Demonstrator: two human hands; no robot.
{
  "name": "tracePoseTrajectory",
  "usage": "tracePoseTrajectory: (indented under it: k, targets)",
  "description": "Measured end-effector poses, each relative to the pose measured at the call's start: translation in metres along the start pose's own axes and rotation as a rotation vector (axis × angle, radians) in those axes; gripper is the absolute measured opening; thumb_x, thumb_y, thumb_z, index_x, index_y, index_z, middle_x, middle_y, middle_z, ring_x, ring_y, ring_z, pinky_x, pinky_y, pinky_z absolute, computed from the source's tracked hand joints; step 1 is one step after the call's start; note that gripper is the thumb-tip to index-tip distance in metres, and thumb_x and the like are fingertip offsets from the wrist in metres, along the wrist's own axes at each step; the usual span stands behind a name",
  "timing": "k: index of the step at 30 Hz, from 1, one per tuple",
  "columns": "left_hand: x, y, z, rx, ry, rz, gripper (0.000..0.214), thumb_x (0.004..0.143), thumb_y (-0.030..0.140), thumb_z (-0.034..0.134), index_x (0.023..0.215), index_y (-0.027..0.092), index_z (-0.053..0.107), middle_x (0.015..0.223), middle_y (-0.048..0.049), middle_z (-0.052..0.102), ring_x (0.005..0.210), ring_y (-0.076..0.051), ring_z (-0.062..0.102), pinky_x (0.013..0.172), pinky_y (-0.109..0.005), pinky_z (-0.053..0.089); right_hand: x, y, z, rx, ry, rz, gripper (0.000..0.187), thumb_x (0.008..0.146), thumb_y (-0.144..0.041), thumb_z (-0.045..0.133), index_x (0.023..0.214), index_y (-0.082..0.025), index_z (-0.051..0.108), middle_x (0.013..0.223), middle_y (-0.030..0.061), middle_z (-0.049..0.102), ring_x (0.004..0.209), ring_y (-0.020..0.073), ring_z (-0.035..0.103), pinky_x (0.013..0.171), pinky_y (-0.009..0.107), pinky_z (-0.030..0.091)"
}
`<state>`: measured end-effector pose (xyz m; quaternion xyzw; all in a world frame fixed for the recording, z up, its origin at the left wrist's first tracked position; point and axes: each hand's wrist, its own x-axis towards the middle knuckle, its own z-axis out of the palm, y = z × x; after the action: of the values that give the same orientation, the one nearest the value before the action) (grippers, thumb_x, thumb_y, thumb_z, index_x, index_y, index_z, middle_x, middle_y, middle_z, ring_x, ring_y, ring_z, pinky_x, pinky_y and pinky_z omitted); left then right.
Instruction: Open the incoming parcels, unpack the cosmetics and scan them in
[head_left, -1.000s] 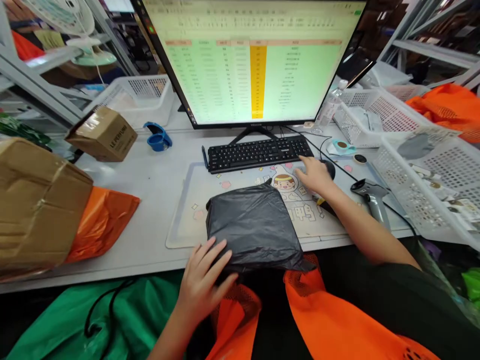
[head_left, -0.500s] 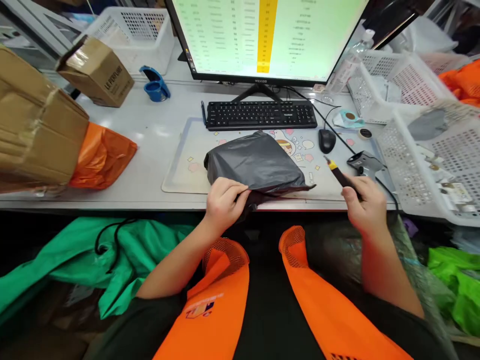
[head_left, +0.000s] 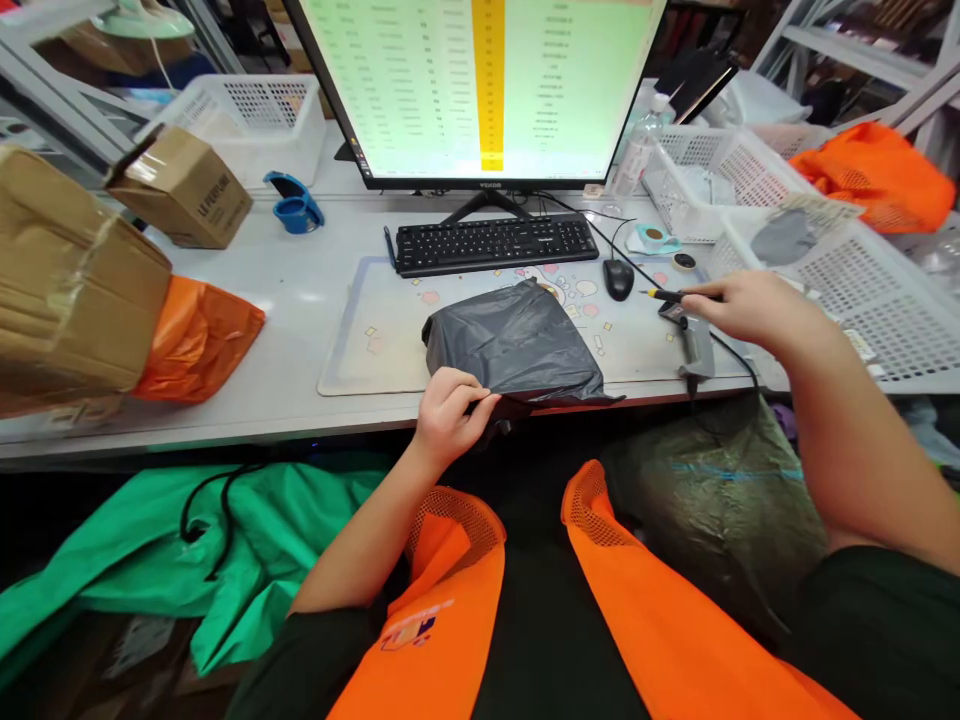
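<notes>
A dark grey plastic parcel lies on the desk mat at the table's near edge. My left hand is closed on the parcel's near left corner, thumb on top. Over the right end of the mat, my right hand pinches a thin black pen-like tool with a yellow tip, held level and pointing left. A grey barcode scanner lies just below that hand. The black mouse sits left of the tool's tip.
A black keyboard and a monitor stand behind the parcel. Cardboard boxes and an orange bag fill the left. White baskets crowd the right. A blue tape dispenser sits at back left.
My right hand left the mouse, picked up the black tool and lifted it rightward above the scanner. My left hand went from flat on the parcel to gripping its near corner.
</notes>
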<state>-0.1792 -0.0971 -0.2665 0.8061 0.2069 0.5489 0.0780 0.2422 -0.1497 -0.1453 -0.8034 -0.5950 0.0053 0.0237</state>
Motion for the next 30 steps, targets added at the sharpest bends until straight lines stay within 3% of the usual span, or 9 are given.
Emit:
tracePoseTrajectory:
  k: [2,4,7,10,13,17,21,26,30]
  targets:
    - [0.022,-0.005,-0.006,-0.02,-0.206,-0.125,0.016,0.104,0.033,0.064,0.098,0.021,0.072,0.089,-0.0056,0.073,0.083,-0.02,0.07,0.079,-0.034,0.058,-0.002,0.018,0.022,0.025,0.034,0.081,0.045,0.105,-0.042,0.061,0.129,-0.011,0.082,0.11,0.0204,0.08,0.108,0.0343,0.073,0.093,0.047,0.051]
    - [0.05,-0.02,-0.002,0.069,-0.385,-0.205,0.029,0.103,0.041,0.065,0.12,0.02,0.075,0.115,-0.0121,0.074,0.11,-0.027,0.071,0.099,-0.042,0.057,-0.004,0.006,0.051,0.056,0.044,0.106,0.042,0.104,-0.037,0.062,0.134,-0.014,0.08,0.116,0.0202,0.079,0.109,0.0352,0.073,0.096,0.047,0.054]
    - [0.086,-0.051,0.022,0.23,-0.637,-0.251,0.07,0.086,0.054,0.084,0.146,0.023,0.067,0.152,-0.0192,0.06,0.142,-0.044,0.055,0.119,-0.061,0.043,-0.011,-0.046,0.08,0.137,0.154,0.089,0.046,0.103,-0.036,0.058,0.139,-0.013,0.076,0.13,0.0224,0.073,0.121,0.038,0.069,0.106,0.051,0.053]
    - [0.099,-0.072,0.042,0.248,-0.804,-0.305,0.066,0.088,0.053,0.082,0.148,0.03,0.067,0.151,-0.0165,0.063,0.136,-0.044,0.06,0.116,-0.064,0.043,-0.026,-0.11,0.081,0.247,0.26,-0.233,0.046,0.105,-0.039,0.056,0.14,-0.015,0.073,0.142,0.0207,0.067,0.133,0.0375,0.062,0.115,0.054,0.048]
    - [0.1,-0.072,0.047,0.241,-0.788,-0.297,0.037,0.097,0.038,0.073,0.131,0.025,0.076,0.13,-0.0131,0.074,0.121,-0.036,0.069,0.106,-0.05,0.051,-0.039,-0.163,0.074,0.246,0.166,-0.584,0.048,0.106,-0.044,0.058,0.141,-0.014,0.07,0.148,0.0193,0.064,0.136,0.0371,0.057,0.114,0.052,0.046]
    - [0.105,-0.064,0.045,0.316,-0.797,-0.298,0.016,0.102,0.028,0.064,0.108,0.015,0.073,0.095,-0.0106,0.074,0.097,-0.032,0.074,0.091,-0.042,0.054,-0.035,-0.195,0.078,0.151,0.198,-0.598,0.031,0.109,-0.03,0.05,0.122,-0.014,0.074,0.128,0.0196,0.07,0.125,0.0369,0.055,0.101,0.05,0.043]
    - [0.116,-0.068,0.038,0.411,-0.789,-0.321,0.018,0.104,0.029,0.061,0.113,0.014,0.066,0.086,-0.0075,0.067,0.093,-0.033,0.075,0.091,-0.044,0.053,-0.022,-0.194,0.082,0.146,0.216,-0.662,0.032,0.111,-0.021,0.039,0.099,-0.019,0.069,0.101,0.0158,0.07,0.106,0.034,0.052,0.092,0.046,0.036]
    - [0.126,-0.095,0.019,0.559,-0.782,-0.32,0.023,0.104,0.03,0.058,0.119,0.013,0.063,0.092,-0.0116,0.071,0.099,-0.035,0.074,0.092,-0.044,0.054,-0.029,-0.174,0.082,0.15,0.188,-0.905,0.045,0.116,-0.034,0.034,0.084,-0.02,0.063,0.082,0.0088,0.065,0.085,0.0263,0.05,0.085,0.041,0.032]
    - [0.132,-0.137,-0.005,0.657,-0.737,-0.396,0.027,0.102,0.028,0.053,0.123,0.014,0.063,0.102,-0.0171,0.074,0.106,-0.038,0.073,0.092,-0.046,0.054,-0.048,-0.154,0.091,0.211,0.382,-1.021,0.049,0.114,-0.036,0.05,0.067,-0.023,0.05,0.064,0.0004,0.054,0.071,0.02,0.044,0.082,0.039,0.031]
